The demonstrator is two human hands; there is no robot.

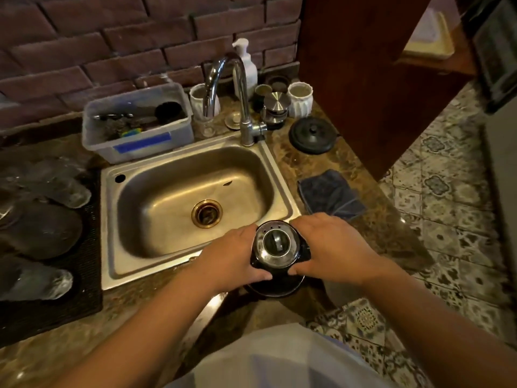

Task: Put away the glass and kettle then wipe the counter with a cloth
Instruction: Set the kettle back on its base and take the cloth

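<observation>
A: Where's the kettle (275, 245)?
B: At the near right corner of the sink (193, 197), over the front edge of the desk (330, 152). A round black base (275, 287) shows just under it, but I can't tell whether the two touch.
A: And the hands?
B: Both are clamped on it. The left hand (233, 254) wraps its left side, the right hand (328, 249) its right side, thumbs toward the person.
A: The cloth?
B: A dark blue cloth (331, 194) lies folded on the desk just right of the sink, beyond the right hand and not touching it.
A: The glass?
B: One clear glass (205, 126) stands behind the sink by the foot of the tap (237, 99). More glasses (50, 186) lie on a black mat (84, 275) to the left.
A: Anything else nearby?
B: A plastic tub (137, 124) of utensils sits behind the sink on the left, a black lid (313, 134) lies right of the tap, and a soap bottle (246, 65) stands against the brick wall (98, 43).
</observation>
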